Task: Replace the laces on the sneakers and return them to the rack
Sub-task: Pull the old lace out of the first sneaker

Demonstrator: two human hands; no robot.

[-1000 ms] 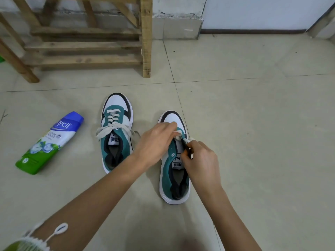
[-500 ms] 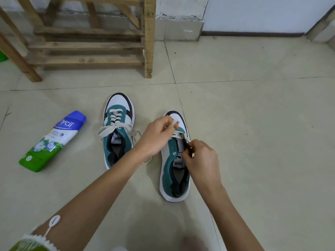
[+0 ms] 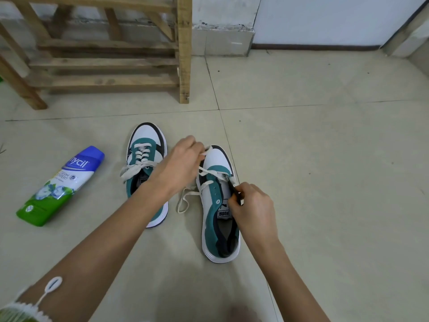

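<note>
Both hands are on the lace point(image 3: 204, 185) of the half-laced sneaker point(image 3: 210, 231). My left hand point(image 3: 183, 163) has its fingers curled and pinches one lace end up over the toe. My right hand point(image 3: 251, 206) pinches the other run of lace at the eyelet row on the shoe's 3 o'clock side, thumb and forefinger closed tight. Something dark shows at those fingertips, and I cannot tell whether it is the lace tip or the shoe's collar.

The shoe lies between my wrists with its long axis toe at 12, heel at 6, so the empty eyelets run back toward 6 from both hands. I judge the right hand the nearer one to feed the next hole, while the left only has to hold tension. Only the rows near the toe are crossed, and a slack loop trails off the shoe toward 9.

Just beside it at 10 o'clock sits the laced sneaker point(image 3: 146, 145), bow tied. Farther out at 9 a green and blue bottle point(image 3: 62, 184) lies on its side. Everything rests on the pale tiled floor point(image 3: 325, 182). The wooden rack point(image 3: 183, 54) stands at 11 against the wall point(image 3: 336, 17), well apart.
</note>
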